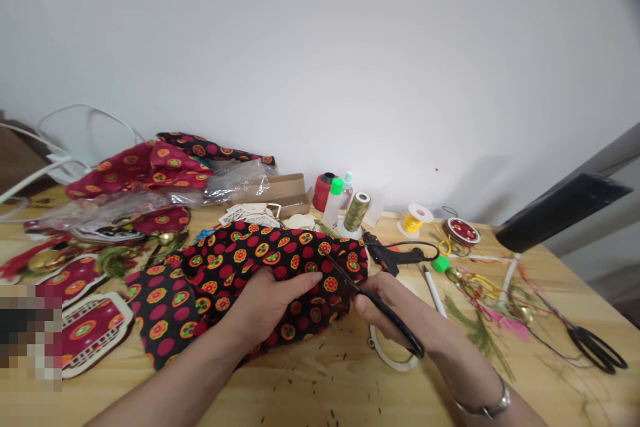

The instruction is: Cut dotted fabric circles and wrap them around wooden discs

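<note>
A black cloth [235, 253] with red, orange and green round motifs is held bunched above the table in the middle of the head view. My left hand [267, 297] grips it from the near side, thumb on top and the other fingers hidden beneath. In my right hand [383, 303] is a pair of black-handled scissors [393, 321], its dark blades lying across the cloth's right part. Whether the blades are apart cannot be made out. Below the right hand, a pale ring-shaped frame [395, 361] lies on the table.
Thread spools [357, 212], a green-capped bottle [333, 203] and a glue gun [400, 253] stand or lie behind the cloth. Another pair of scissors [597, 348] lies at right among tangled cords. Patterned panels [95, 333] and a plastic-wrapped fabric pile [150, 173] are at left.
</note>
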